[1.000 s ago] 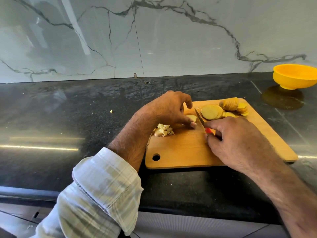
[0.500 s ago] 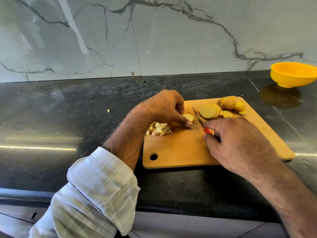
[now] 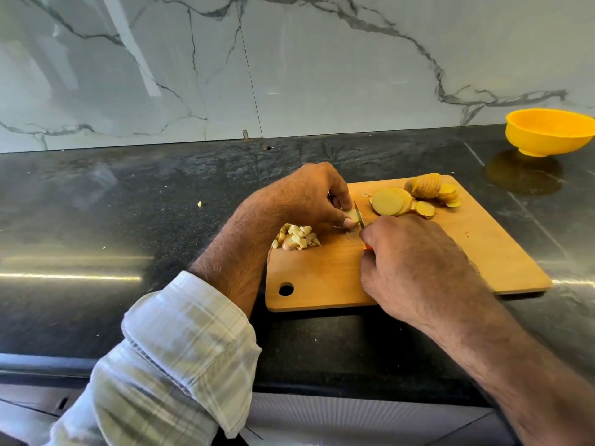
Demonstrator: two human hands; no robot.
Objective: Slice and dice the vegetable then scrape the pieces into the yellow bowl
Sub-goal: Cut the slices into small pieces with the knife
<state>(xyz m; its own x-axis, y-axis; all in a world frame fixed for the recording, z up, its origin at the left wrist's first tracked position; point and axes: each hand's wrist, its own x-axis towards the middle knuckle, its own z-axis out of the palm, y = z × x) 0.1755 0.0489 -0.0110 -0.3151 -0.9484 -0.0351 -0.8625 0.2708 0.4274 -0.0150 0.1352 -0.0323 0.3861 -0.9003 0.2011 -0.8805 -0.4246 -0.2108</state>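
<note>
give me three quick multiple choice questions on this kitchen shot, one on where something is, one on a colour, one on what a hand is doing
1. Where is the round plastic bowl?
A. on the dark stone counter, far right
B. on the wooden cutting board
C. in a hand

2. What colour is that bowl?
A. white
B. yellow
C. green

3. What is the left hand doing?
A. lying flat on the counter
B. lifting the bowl
C. pinching a pale vegetable slice against the board

Answers:
1. A: it stands on the counter by the marble wall, apart from the board.
2. B: it is plainly yellow.
3. C: its fingertips hold the slice beside the small knife in the right hand.
</note>
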